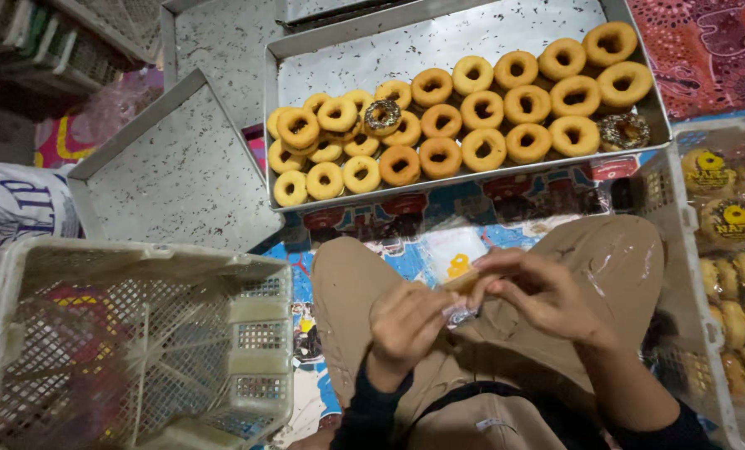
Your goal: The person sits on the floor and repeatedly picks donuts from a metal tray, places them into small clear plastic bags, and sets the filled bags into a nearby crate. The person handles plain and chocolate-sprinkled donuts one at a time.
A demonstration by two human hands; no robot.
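Observation:
My left hand (406,325) and my right hand (539,292) meet over my lap, both closed on a small clear plastic wrapper (460,312) with a doughnut partly hidden inside it. A few clear bags with a yellow mark (454,252) lie on the mat just beyond my knees. Ahead sits a metal tray (472,37) with several plain ring doughnuts (481,108) in rows and two dark sprinkled ones (382,117).
An empty metal tray (172,175) leans at the left, another (222,42) behind it. A white plastic crate (139,333) stands at my left. At the right, a crate (685,225) holds several bagged doughnuts (735,250). A patterned mat covers the floor.

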